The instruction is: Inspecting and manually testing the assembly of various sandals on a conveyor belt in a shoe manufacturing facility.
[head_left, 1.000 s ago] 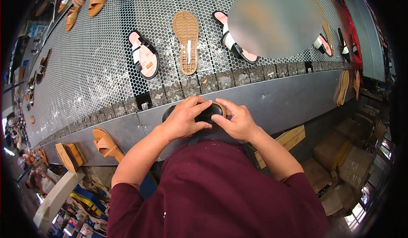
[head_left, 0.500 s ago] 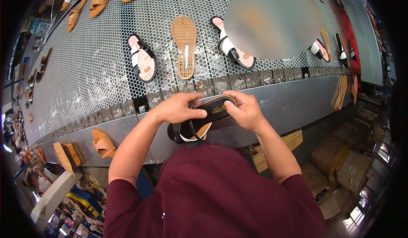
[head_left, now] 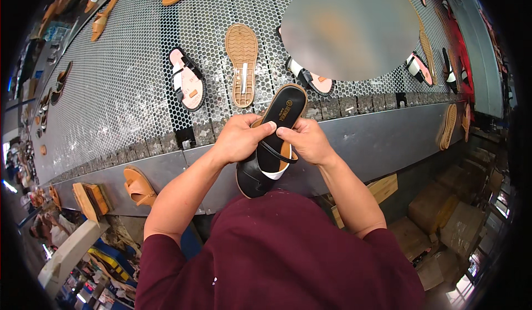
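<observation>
A black closed-toe shoe (head_left: 255, 176) with a white band, a thin black strap and a tan-edged sole is held between my two hands in front of my body. Its heel end points away from me and its toe is near my shirt. My left hand (head_left: 243, 137) grips the shoe's left edge, thumb laid on the black insole. On the opposite edge, my right hand (head_left: 309, 140) is closed, its thumb also pressing the insole. Beyond the shoe, a tan sole (head_left: 241, 60) lies tread up, and a pink sandal (head_left: 188, 83) with black and white straps is left of it.
The shoes rest on a metal mesh conveyor (head_left: 127, 72) with a grey metal edge (head_left: 354, 138) along my side. A brown slide sandal (head_left: 139, 185) sits on that edge at left. Cardboard boxes (head_left: 438, 207) are stacked at lower right. A blurred oval hides the upper right.
The shoe has turned so its heel end points farther away from me, and my hands have come closer together around its middle. Another person's hand at upper left has left the view.
</observation>
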Demonstrator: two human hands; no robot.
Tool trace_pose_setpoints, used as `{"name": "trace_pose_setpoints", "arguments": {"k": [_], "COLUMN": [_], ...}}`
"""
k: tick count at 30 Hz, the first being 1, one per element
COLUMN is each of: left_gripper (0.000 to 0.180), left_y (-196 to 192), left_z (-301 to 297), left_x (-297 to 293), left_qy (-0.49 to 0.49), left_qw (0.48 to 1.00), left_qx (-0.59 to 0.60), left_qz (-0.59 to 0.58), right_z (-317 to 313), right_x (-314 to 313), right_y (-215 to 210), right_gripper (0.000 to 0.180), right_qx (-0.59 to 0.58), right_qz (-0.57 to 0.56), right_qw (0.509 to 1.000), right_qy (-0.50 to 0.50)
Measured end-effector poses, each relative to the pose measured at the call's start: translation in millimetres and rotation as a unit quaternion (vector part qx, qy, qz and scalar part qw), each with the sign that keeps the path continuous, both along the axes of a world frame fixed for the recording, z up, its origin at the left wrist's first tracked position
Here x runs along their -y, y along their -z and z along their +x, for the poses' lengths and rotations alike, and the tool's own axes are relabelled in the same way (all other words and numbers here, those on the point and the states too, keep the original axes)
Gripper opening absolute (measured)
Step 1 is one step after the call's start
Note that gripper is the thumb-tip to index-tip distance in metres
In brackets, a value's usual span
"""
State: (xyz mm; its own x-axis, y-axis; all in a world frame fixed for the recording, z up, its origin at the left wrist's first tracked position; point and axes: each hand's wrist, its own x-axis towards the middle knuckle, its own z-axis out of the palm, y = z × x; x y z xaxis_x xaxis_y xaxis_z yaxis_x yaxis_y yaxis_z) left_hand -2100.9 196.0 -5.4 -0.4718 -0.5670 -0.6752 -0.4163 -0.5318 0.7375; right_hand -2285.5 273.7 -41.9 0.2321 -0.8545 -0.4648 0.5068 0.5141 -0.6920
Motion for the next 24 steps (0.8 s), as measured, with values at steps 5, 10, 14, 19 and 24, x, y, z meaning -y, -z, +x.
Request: {"name": "trace_pose_setpoints", "arguments": {"k": [5, 10, 14, 19, 24], "left_gripper": [0.034, 0.049, 0.025, 0.02, 0.017], "left_y": [9, 9, 7, 7, 5], "left_z": [3, 31, 15, 11, -1], "left_x": [-3, -66, -77, -76, -78], "left_qy": [-0.096, -0.152, -0.223, -0.312, -0.363], "left_qw": [0.989, 0.943, 0.94, 0.906, 0.89], "left_qx": [-0.087, -0.252, -0.195, -0.237, -0.245], "left_qz": [0.074, 0.156, 0.168, 0.157, 0.128], "right_z": [-8, -34, -34, -36, 2], "right_x": [4, 19, 30, -4, -58], "right_y": [1, 2, -1, 11, -4], "right_gripper": [0.021, 0.02, 0.022, 0.031, 0.028], "right_qx": [-0.059, -0.035, 0.011, 0.024, -0.012], "right_qz": [-0.014, -0.02, 0.018, 0.041, 0.044], "right_qw": [0.998, 0.999, 0.999, 0.998, 0.998], "right_qy": [0.001, 0.036, 0.043, 0.048, -0.047]}}
